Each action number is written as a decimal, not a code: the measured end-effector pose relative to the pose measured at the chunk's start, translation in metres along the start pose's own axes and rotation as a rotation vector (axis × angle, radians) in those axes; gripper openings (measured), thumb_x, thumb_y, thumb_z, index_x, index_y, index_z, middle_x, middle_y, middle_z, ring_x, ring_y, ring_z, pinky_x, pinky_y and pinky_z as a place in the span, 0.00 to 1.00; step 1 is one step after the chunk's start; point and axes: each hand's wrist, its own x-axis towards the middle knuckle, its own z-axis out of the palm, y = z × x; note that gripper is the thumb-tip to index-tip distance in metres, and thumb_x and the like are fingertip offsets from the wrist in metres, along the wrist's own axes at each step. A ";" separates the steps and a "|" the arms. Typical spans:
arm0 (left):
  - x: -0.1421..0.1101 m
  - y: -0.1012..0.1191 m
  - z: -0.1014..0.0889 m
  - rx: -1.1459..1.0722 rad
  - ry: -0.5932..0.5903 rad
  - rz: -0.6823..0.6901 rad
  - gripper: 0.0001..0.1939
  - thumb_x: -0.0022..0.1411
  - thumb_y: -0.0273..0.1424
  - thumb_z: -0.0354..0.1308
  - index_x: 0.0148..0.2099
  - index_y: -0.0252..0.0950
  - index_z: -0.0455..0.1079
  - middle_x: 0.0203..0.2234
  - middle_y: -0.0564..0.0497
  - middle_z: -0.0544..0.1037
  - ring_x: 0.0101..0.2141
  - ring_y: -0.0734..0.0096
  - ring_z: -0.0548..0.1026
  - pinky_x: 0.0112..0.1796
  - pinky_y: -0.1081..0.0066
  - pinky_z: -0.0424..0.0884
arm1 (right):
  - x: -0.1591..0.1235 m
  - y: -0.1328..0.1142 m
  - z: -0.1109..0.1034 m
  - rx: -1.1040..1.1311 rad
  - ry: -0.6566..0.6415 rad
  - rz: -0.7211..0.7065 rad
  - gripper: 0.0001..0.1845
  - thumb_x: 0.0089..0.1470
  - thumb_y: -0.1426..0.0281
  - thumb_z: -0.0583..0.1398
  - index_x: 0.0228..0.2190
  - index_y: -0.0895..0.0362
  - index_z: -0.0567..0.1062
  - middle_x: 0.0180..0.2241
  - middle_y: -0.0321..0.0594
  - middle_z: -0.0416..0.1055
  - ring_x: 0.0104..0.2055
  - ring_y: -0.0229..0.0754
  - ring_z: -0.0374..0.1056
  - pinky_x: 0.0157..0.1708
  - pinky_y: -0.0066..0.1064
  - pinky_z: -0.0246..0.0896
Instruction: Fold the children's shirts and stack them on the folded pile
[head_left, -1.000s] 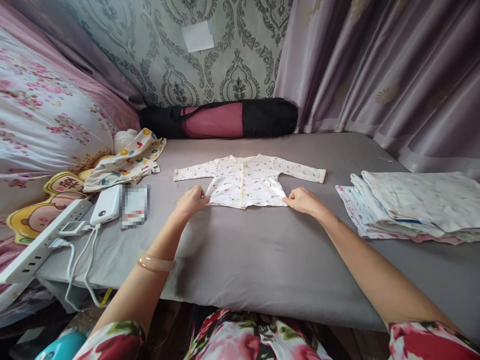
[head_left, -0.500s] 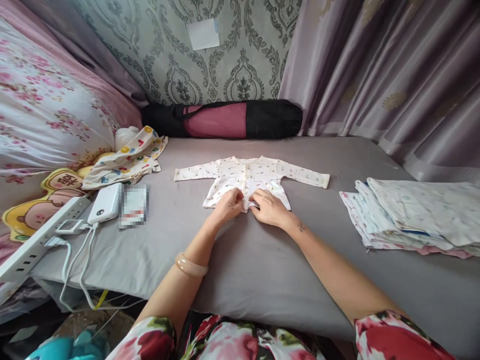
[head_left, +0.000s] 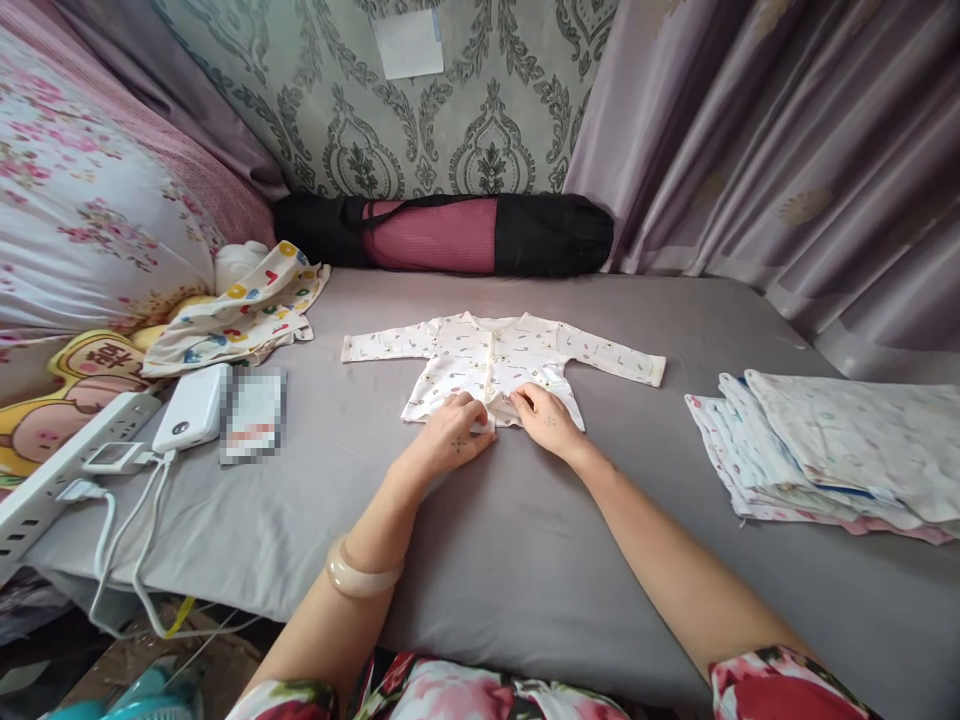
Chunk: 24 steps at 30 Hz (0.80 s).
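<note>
A small white printed baby shirt (head_left: 495,355) lies flat on the grey bed sheet (head_left: 525,520), sleeves spread to both sides. My left hand (head_left: 450,440) rests on the shirt's bottom hem just left of the front opening, fingers curled and pinching the edge. My right hand (head_left: 544,418) sits right beside it on the hem, fingers bent down onto the fabric, gripping the other side of the opening. The two hands almost touch. A pale bangle (head_left: 360,575) circles my left wrist.
A stack of folded cloths (head_left: 832,440) lies at the right. At the left are a colourful cloth (head_left: 240,315), a white power bank (head_left: 191,408), a power strip (head_left: 71,460) with cables and a floral pillow (head_left: 90,220). A black-and-pink rolled bag (head_left: 450,232) lies against the wall.
Both hands moved from the shirt's outer bottom corners inward to the middle of the hem, where they now sit side by side. The shirt stayed flat.
</note>
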 end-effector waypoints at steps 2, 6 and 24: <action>0.000 0.003 0.003 0.058 0.008 -0.014 0.03 0.61 0.30 0.56 0.38 0.37 0.69 0.36 0.47 0.73 0.41 0.61 0.70 0.39 0.65 0.68 | 0.000 0.001 0.001 0.014 0.016 0.011 0.11 0.61 0.65 0.53 0.32 0.54 0.72 0.30 0.36 0.72 0.34 0.39 0.66 0.37 0.29 0.56; 0.000 0.010 0.006 0.161 0.045 -0.025 0.06 0.62 0.26 0.52 0.36 0.37 0.70 0.34 0.46 0.74 0.40 0.61 0.72 0.37 0.67 0.67 | 0.000 0.002 0.004 0.037 0.038 -0.038 0.11 0.62 0.64 0.52 0.32 0.54 0.70 0.30 0.36 0.71 0.33 0.40 0.65 0.36 0.29 0.57; 0.009 0.004 0.028 0.093 0.133 0.120 0.20 0.69 0.31 0.44 0.60 0.39 0.64 0.61 0.43 0.66 0.63 0.54 0.59 0.60 0.51 0.59 | 0.000 -0.002 -0.017 -0.328 -0.019 -0.244 0.20 0.66 0.69 0.45 0.49 0.59 0.73 0.54 0.49 0.70 0.57 0.46 0.63 0.57 0.38 0.55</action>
